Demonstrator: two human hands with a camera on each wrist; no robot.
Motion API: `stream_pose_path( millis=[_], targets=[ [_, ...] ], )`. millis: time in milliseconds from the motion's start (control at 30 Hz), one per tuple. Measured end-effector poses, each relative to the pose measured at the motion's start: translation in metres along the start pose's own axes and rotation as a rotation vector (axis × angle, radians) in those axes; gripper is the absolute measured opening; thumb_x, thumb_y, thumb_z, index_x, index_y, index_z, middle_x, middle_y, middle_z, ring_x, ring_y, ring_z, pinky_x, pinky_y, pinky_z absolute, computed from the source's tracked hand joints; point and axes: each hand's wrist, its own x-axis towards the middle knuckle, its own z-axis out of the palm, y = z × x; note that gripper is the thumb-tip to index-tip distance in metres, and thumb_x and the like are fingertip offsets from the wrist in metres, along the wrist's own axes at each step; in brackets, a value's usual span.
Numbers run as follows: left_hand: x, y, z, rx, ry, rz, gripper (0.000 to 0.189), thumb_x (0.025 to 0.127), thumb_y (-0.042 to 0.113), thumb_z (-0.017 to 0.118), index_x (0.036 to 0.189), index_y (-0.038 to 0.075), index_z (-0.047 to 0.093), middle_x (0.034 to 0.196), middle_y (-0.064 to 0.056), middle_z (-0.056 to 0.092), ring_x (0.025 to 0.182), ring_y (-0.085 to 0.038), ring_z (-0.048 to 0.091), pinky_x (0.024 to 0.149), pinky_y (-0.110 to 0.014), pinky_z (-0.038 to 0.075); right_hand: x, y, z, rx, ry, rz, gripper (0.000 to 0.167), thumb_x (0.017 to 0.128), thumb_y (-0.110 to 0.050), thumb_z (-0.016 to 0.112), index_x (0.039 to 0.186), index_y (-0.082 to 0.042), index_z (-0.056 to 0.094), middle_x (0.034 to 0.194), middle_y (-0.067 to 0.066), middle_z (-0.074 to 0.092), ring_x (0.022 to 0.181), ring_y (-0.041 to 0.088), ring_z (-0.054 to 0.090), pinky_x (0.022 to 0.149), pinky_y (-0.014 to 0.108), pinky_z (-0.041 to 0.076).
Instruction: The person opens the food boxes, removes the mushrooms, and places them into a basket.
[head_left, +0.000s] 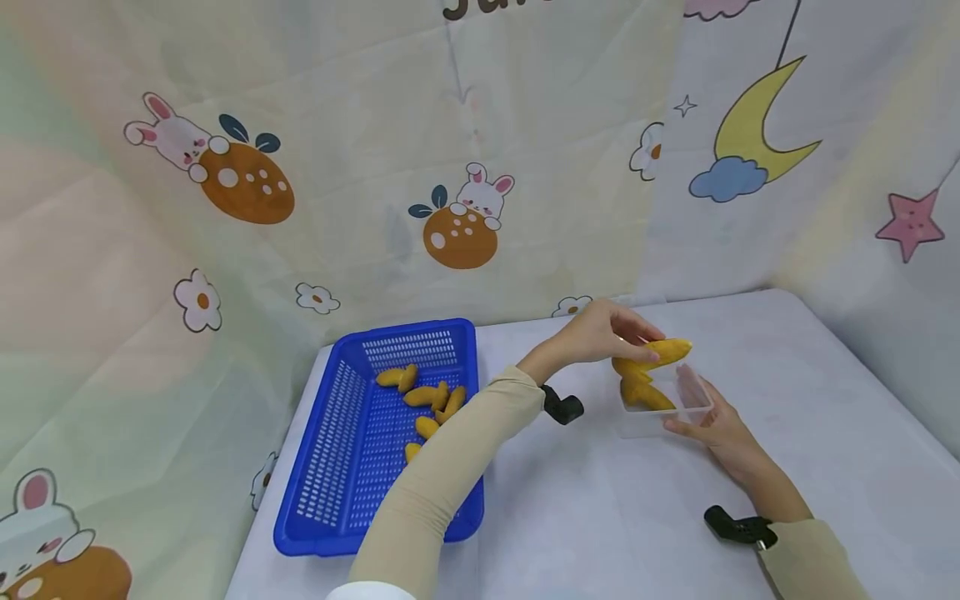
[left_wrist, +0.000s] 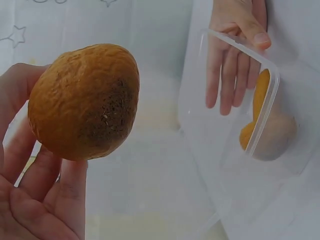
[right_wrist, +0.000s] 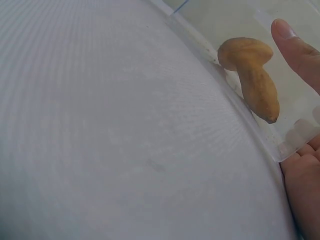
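Observation:
Over a clear plastic box (head_left: 690, 410), my left hand (head_left: 600, 333) pinches a yellow-brown mushroom (head_left: 669, 352) between thumb and fingers. Its rounded cap (left_wrist: 85, 102), with a dark speckled patch, faces the left wrist camera. Another mushroom (right_wrist: 257, 82) lies inside the box, its cap and stem showing in the right wrist view. From the right side, my right hand (head_left: 723, 437) holds the box, the thumb (left_wrist: 252, 31) at the rim and the fingers seen through the wall.
A blue perforated basket (head_left: 322, 467) stands on the left of the white-covered table (head_left: 570, 508), with several yellow mushrooms (head_left: 426, 395) in it. My left forearm passes over its right side and hides part of it. Patterned cloth (head_left: 360, 217) hangs behind the table.

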Motion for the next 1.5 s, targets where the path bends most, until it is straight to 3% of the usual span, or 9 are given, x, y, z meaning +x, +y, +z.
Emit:
stream_pose_path(
  millis=[67,133,333,567,833,1067,1367,1500],
  targets=[
    [-0.005,0.002,-0.006,-0.022,0.005,0.012,0.026,0.082,0.013,0.084,0.107,0.01,0.078,0.097,0.009,0.073,0.089,-0.007,0.069,0.075,-0.027,0.059,-0.001,0.0,0.0,-0.009,0.007,-0.001,0.1,0.091,-0.014,0.075,0.162,-0.027,0.006,0.167,-0.002,0.002,0.152,0.023,-0.002,0.117,0.021,0.01],
    [-0.011,0.003,-0.012,-0.027,0.015,0.031,0.026,0.082,0.013,0.084,0.107,0.009,0.078,0.097,0.008,0.073,0.09,-0.009,0.07,0.074,-0.028,0.06,-0.001,0.0,0.0,0.006,0.009,-0.01,0.1,0.091,-0.012,0.075,0.162,-0.025,0.006,0.167,-0.001,0.002,0.152,0.022,-0.003,0.118,0.022,0.007],
    [-0.028,0.003,-0.033,-0.026,0.048,0.088,0.028,0.084,0.011,0.082,0.11,0.005,0.076,0.098,0.003,0.074,0.091,-0.013,0.069,0.075,-0.033,0.061,-0.001,0.002,-0.001,0.019,0.014,-0.042,0.1,0.09,-0.007,0.075,0.162,-0.022,0.007,0.167,0.004,0.002,0.152,0.018,-0.002,0.112,0.009,0.012],
    [-0.051,0.001,-0.059,0.008,0.092,0.053,0.028,0.085,0.009,0.08,0.113,0.003,0.075,0.1,-0.002,0.073,0.093,-0.016,0.069,0.076,-0.034,0.06,-0.001,0.003,-0.001,0.024,-0.003,-0.086,0.099,0.09,-0.003,0.073,0.162,-0.019,0.007,0.167,0.006,0.001,0.152,0.019,0.001,0.11,0.007,0.017],
    [-0.089,-0.004,-0.091,0.04,0.174,0.04,0.029,0.086,0.012,0.08,0.113,0.003,0.075,0.103,-0.006,0.074,0.095,-0.02,0.069,0.079,-0.034,0.06,0.0,0.004,-0.001,0.049,-0.009,-0.106,0.097,0.091,0.0,0.071,0.162,-0.02,0.008,0.167,0.002,0.003,0.151,0.011,0.001,0.112,0.008,0.012],
    [-0.127,-0.021,-0.115,0.111,0.266,0.016,0.027,0.087,0.014,0.08,0.113,0.007,0.076,0.102,-0.003,0.074,0.094,-0.021,0.068,0.079,-0.036,0.06,-0.001,0.003,0.001,0.044,-0.014,-0.099,0.097,0.091,-0.001,0.071,0.162,-0.02,0.008,0.167,0.003,0.003,0.151,0.012,0.002,0.111,0.008,0.014],
    [-0.177,-0.051,-0.14,0.104,0.351,-0.132,0.026,0.087,0.021,0.081,0.111,0.012,0.077,0.103,-0.005,0.073,0.093,-0.025,0.069,0.076,-0.037,0.06,0.001,0.005,0.0,0.047,-0.022,-0.109,0.097,0.091,0.001,0.07,0.162,-0.02,0.008,0.167,0.003,0.003,0.151,0.011,0.003,0.112,0.009,0.014],
    [-0.199,-0.069,-0.149,0.121,0.391,-0.16,0.026,0.086,0.02,0.081,0.11,0.01,0.077,0.102,-0.006,0.074,0.093,-0.025,0.069,0.076,-0.035,0.06,0.001,0.005,0.0,0.043,-0.017,-0.099,0.097,0.091,0.0,0.07,0.162,-0.021,0.008,0.167,0.002,0.003,0.151,0.011,0.002,0.112,0.009,0.012]
  ],
)
